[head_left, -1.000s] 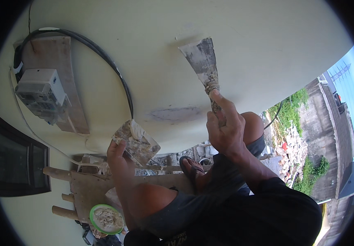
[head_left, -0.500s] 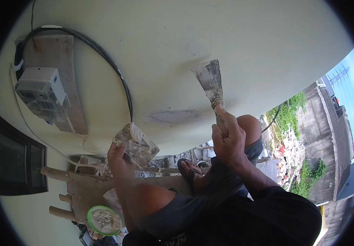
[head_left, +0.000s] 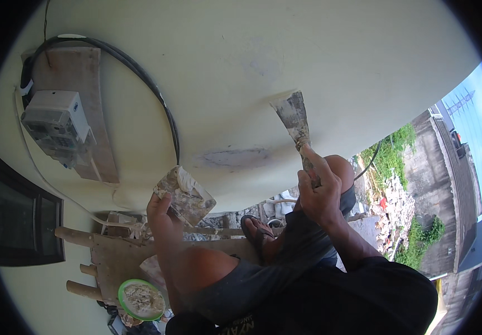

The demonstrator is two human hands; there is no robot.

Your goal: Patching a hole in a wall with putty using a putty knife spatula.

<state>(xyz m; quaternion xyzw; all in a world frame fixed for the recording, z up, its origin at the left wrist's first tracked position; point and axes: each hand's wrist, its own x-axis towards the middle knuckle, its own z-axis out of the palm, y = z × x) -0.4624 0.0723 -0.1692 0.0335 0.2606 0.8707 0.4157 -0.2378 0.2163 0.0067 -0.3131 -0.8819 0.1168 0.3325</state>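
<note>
My right hand (head_left: pixel 320 192) is closed round the handle of a putty knife (head_left: pixel 291 116), its wide, stained blade angled up at the pale wall (head_left: pixel 358 67). Whether the blade edge touches the wall I cannot tell. In my left hand (head_left: pixel 160 211) is a flat, squarish plate (head_left: pixel 193 205) smeared with dried filler, with a fresh pale dollop of putty (head_left: pixel 186 181) near its upper edge. Between the two hands, further off, a greyish rough patch (head_left: pixel 235 157) with a dark crack line shows on the wall.
Wooden planks (head_left: pixel 115 259) on round poles lie below me, with a green-rimmed bowl of putty (head_left: pixel 141 300) at lower left. An electricity meter (head_left: pixel 56 125) and a thick black cable (head_left: pixel 154 92) are fixed to the wall. A dark-framed window (head_left: pixel 26 215) is at left, rubble (head_left: pixel 392 209) at right.
My right hand and the putty knife have shifted slightly right and down. My left hand with the plate has hardly moved.
</note>
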